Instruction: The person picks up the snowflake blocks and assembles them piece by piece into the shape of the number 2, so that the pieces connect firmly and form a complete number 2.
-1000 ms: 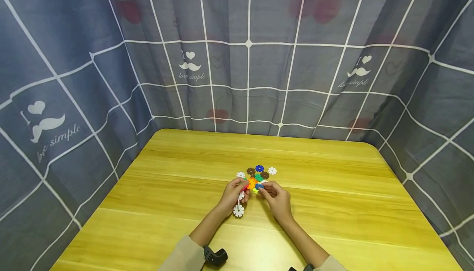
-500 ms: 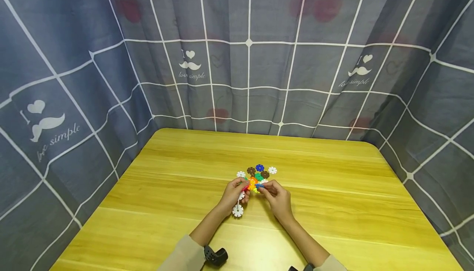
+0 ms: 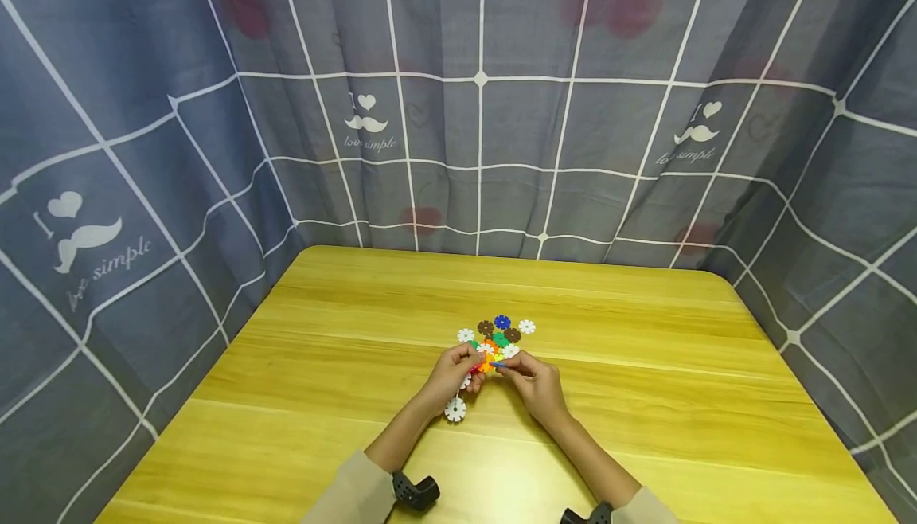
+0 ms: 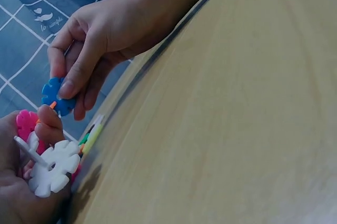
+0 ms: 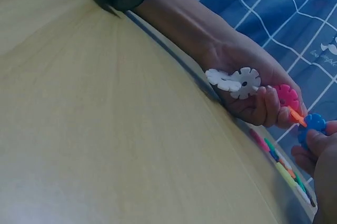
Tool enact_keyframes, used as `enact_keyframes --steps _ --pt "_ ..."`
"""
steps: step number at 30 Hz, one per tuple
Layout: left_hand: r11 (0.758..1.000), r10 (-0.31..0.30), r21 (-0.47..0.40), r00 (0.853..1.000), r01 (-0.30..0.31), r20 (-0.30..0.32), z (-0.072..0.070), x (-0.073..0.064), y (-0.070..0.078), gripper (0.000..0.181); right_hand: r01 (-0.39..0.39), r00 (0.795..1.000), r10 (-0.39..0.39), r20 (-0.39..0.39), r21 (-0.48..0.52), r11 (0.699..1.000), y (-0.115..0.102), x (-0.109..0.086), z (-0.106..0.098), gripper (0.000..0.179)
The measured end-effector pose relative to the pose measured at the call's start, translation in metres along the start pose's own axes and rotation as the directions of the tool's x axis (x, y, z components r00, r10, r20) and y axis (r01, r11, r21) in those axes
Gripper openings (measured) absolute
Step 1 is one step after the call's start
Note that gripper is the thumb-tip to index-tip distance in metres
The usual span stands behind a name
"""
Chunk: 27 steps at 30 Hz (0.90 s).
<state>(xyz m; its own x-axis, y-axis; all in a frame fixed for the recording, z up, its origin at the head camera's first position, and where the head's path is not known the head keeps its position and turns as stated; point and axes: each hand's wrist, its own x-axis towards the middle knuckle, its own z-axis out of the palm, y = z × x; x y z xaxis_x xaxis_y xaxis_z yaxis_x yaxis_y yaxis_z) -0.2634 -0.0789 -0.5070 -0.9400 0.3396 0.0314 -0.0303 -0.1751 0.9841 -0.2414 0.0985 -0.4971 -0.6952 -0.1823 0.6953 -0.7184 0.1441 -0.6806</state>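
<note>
My left hand [image 3: 450, 377] holds a joined chain of notched plastic snowflake discs. In the right wrist view the chain has two white discs [image 5: 246, 82], a pink disc [image 5: 287, 95] and an orange disc [image 5: 296, 115]. The end white disc [image 3: 454, 409] hangs out below the left hand. Between thumb and fingers, my right hand [image 3: 539, 387] pinches a blue disc [image 4: 50, 93]. That blue disc meets the orange one edge to edge, at an angle; how deep the notches sit is too small to tell.
Just beyond the hands, several loose discs lie on the wooden table [image 3: 645, 396], among them brown [image 3: 485, 327], dark blue [image 3: 502, 322], white [image 3: 526, 326] and green [image 3: 500, 340]. A grey checked curtain [image 3: 444, 126] surrounds the table's back and sides.
The blue disc has turned from showing its face to nearly edge-on. Both hands have come slightly nearer, and the hanging white disc has shifted a little left. A white loose disc now shows behind the fingers.
</note>
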Motion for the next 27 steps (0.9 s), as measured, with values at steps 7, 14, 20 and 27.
enact_keyframes --steps 7,14,20,27 --pt "0.999 -0.035 -0.03 0.999 0.034 -0.042 0.0 -0.003 0.001 0.02 -0.006 1.0 0.006 -0.003 0.03 1.0 0.025 -0.005 0.005 0.013" --pt "0.985 -0.081 -0.162 0.992 0.065 -0.093 -0.001 0.004 0.0 0.015 -0.096 0.995 0.085 -0.055 -0.238 0.966 0.035 -0.005 0.002 0.02" --pt "0.964 -0.091 -0.256 0.992 0.065 -0.09 -0.002 0.006 0.001 0.023 -0.104 0.987 0.153 0.043 -0.553 0.827 0.038 -0.006 0.0 0.033" --pt "0.965 -0.119 -0.238 0.993 0.11 -0.024 -0.002 0.004 0.002 0.046 -0.147 0.979 0.2 0.038 -0.546 0.825 0.037 -0.008 -0.001 0.03"
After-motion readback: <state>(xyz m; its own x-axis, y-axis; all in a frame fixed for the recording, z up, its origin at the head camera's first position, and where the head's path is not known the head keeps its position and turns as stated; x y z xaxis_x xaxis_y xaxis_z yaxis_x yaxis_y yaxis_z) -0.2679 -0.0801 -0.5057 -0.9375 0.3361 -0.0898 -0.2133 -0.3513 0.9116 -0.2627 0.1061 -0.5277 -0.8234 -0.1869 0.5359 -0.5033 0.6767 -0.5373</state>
